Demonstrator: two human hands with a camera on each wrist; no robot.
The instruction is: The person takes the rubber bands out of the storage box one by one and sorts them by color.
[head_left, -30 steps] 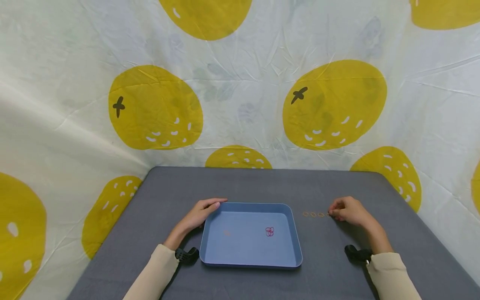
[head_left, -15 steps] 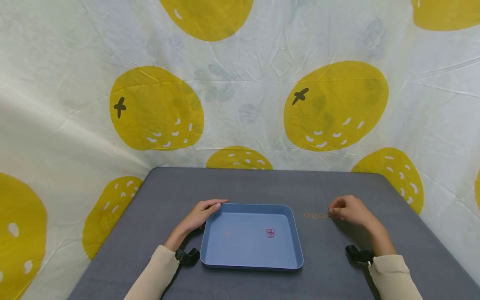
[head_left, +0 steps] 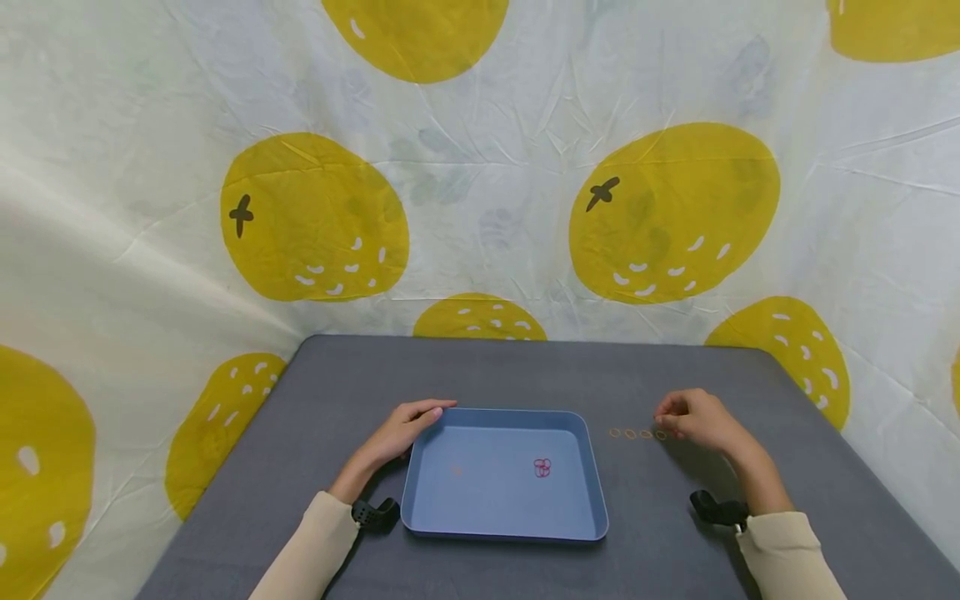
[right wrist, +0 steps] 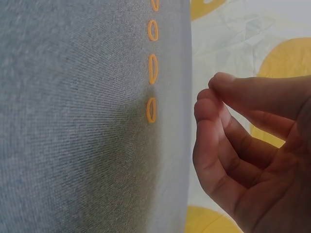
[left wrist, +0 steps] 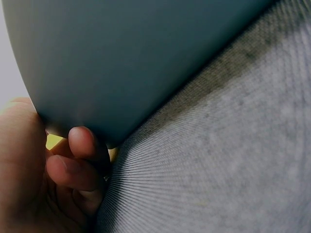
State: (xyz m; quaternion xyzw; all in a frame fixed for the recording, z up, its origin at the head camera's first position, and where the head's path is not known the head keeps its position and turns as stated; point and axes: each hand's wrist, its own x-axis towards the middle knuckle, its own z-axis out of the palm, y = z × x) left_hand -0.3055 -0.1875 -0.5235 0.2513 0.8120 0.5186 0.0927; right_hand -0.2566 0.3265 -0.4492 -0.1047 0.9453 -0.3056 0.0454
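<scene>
My left hand [head_left: 407,429] grips the back left corner of a blue rectangular tray [head_left: 504,527], thumb at the rim. In the left wrist view its curled fingers [left wrist: 73,172] lie against the tray's outer wall. To the right of the tray, several small orange rubber bands [head_left: 646,434] lie spaced in a row on the table. My right hand [head_left: 699,418] hovers over the row's right end. Seen in the right wrist view, its thumb and forefinger tips meet, with nothing visible between them, apart from the nearest orange band [right wrist: 151,110].
Inside the tray sits a small cluster of magenta rubber bands [head_left: 542,468], with a faint orange shape [head_left: 457,471] to its left. A grey cloth covers the table [head_left: 510,367]. Behind it hangs a white curtain [head_left: 487,208] printed with yellow fruit.
My right hand has lifted slightly off the row, leaving the rightmost orange band on the table in fuller view. The left hand and tray stay put; the head view has shifted a little.
</scene>
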